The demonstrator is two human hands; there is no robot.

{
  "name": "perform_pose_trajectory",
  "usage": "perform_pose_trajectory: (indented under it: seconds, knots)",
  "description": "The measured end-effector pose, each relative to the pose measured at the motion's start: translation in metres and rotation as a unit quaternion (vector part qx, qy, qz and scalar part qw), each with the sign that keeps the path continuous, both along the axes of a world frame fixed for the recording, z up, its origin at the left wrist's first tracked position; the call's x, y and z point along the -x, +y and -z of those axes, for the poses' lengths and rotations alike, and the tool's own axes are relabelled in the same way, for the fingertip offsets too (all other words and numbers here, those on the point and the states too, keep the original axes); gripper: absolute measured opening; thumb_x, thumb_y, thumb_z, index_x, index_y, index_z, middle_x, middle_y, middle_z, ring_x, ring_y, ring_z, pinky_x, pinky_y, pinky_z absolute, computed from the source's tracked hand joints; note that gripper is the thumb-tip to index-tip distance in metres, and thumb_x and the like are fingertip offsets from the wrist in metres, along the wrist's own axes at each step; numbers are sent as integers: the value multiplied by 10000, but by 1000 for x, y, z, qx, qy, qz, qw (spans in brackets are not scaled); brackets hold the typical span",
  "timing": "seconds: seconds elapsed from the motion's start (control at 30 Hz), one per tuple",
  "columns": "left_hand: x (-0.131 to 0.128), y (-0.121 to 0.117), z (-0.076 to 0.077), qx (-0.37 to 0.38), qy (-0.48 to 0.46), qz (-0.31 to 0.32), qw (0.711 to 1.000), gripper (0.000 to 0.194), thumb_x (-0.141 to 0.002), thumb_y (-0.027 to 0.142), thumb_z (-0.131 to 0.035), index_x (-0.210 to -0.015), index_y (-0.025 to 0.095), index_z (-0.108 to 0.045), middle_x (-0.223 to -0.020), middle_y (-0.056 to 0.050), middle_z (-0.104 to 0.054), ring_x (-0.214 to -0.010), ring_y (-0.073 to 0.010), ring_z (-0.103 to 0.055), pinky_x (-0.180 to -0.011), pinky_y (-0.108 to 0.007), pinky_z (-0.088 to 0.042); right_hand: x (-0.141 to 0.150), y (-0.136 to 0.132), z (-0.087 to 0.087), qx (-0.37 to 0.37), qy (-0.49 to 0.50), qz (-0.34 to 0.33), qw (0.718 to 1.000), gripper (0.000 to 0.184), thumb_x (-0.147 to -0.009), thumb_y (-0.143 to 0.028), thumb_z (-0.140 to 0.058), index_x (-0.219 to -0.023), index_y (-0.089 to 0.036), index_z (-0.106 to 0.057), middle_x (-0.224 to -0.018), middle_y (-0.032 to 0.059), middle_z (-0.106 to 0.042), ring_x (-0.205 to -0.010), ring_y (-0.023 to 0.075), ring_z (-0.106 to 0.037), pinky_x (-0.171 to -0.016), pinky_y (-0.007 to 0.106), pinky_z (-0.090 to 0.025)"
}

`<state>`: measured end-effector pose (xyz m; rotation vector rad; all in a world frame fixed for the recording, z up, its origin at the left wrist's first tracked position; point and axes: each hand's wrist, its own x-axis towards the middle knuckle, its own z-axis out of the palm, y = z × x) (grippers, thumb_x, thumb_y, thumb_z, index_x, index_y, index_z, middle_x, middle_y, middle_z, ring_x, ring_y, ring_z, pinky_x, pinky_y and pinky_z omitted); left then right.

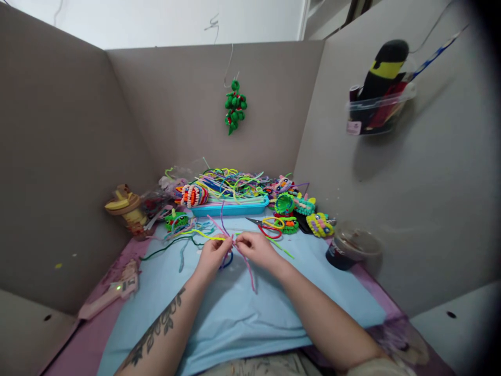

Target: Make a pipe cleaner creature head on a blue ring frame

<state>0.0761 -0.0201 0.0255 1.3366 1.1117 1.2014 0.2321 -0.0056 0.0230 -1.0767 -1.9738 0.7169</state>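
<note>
My left hand pinches several fuzzy pipe cleaners near the middle of the blue cloth. Close against it, my right hand has its fingers closed at the same crossing point. From between the hands, a pink pipe cleaner runs down toward me, and a purple pipe cleaner sticks up. Yellow pipe cleaner reaches out to the left of my left hand. Below the fingers a dark blue loop shows in part. How the strands join is hidden by my fingertips.
Behind the hands, a blue tray is heaped with pipe cleaners. Scissors lie before it, with fuzzy figures at the right. A pink glue gun sits left, a lidded cup right. Grey partitions surround the table.
</note>
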Motion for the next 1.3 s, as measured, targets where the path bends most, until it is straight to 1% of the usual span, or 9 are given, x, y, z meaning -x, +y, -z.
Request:
perform_pose_trajectory:
  seconds: [0.17, 0.27, 0.43, 0.6, 0.67, 0.77, 0.9, 1.13, 1.3]
  knots:
    - [2, 0, 4, 1, -8, 24, 1000, 333, -738, 412, -594, -555, 146, -514, -515, 31, -440, -493, -81, -385, -490, -214, -293, -7, 0, -8, -180, -104, 22, 978, 140, -829, -139, -482, -789, -178, -610, -776, 35, -619, -806, 164, -500, -763, 287, -343]
    - [1, 0, 8, 5, -30, 59, 998, 282, -729, 383, -611, -599, 145, -534, -546, 27, -452, -514, -86, -398, -504, -212, -310, -12, 3, -10, -241, -141, 48, 959, 130, -822, -128, -511, -781, -194, -616, -784, 37, -619, -866, 187, -471, -819, 334, -309]
    - [0, 0, 12, 11, -55, 85, 995, 261, -732, 365, -614, -620, 144, -533, -554, 30, -456, -518, -80, -403, -511, -202, -322, -15, 8, -9, -263, -114, 26, 958, 144, -830, -139, -513, -775, -207, -627, -797, 35, -615, -886, 186, -463, -850, 353, -324]
    - [1, 0, 8, -4, -12, 16, 1000, 272, -752, 396, -585, -674, 136, -574, -618, -12, -552, -573, -105, -480, -542, -212, -366, -18, 2, -14, -268, 18, 51, 962, 143, -834, -169, -494, -877, -196, -627, -956, 76, -593, -987, 204, -465, -872, 370, -365]
    - [1, -1, 6, -25, 18, -18, 999, 270, -750, 405, -585, -695, 141, -576, -624, -11, -561, -583, -116, -500, -552, -219, -382, -16, -3, -15, -232, 61, 72, 968, 107, -821, -209, -517, -816, -184, -621, -866, 68, -587, -905, 199, -496, -822, 359, -390]
    - [1, -2, 5, -64, 59, -60, 994, 265, -741, 414, -587, -708, 152, -575, -614, -4, -556, -591, -133, -521, -554, -232, -399, -5, -7, -12, -68, 109, 55, 990, 118, -765, -286, -590, -721, -176, -590, -696, 21, -569, -676, 149, -511, -647, 286, -414]
    - [1, -1, 7, -106, 92, -70, 988, 240, -745, 392, -582, -684, 160, -577, -572, 13, -532, -550, -120, -498, -532, -225, -386, 10, -5, -3, 122, 191, 3, 974, 179, -715, -340, -624, -715, -164, -595, -639, -5, -573, -582, 110, -489, -556, 234, -380]
    - [-2, -4, 5, -50, -5, -15, 999, 244, -726, 393, -609, -687, 162, -543, -544, 28, -512, -512, -100, -460, -502, -217, -350, 9, 1, 4, 252, 314, -56, 914, 237, -659, -365, -665, -653, -146, -575, -505, -53, -446, -448, 58, -328, -440, 207, -228]
    - [-3, -3, 9, -17, -73, 21, 997, 253, -712, 391, -631, -718, 164, -520, -534, 41, -481, -501, -89, -421, -488, -215, -314, 8, 3, 8, 318, 345, -86, 879, 212, -610, -307, -688, -657, -148, -556, -517, -59, -444, -444, 51, -320, -435, 204, -205]
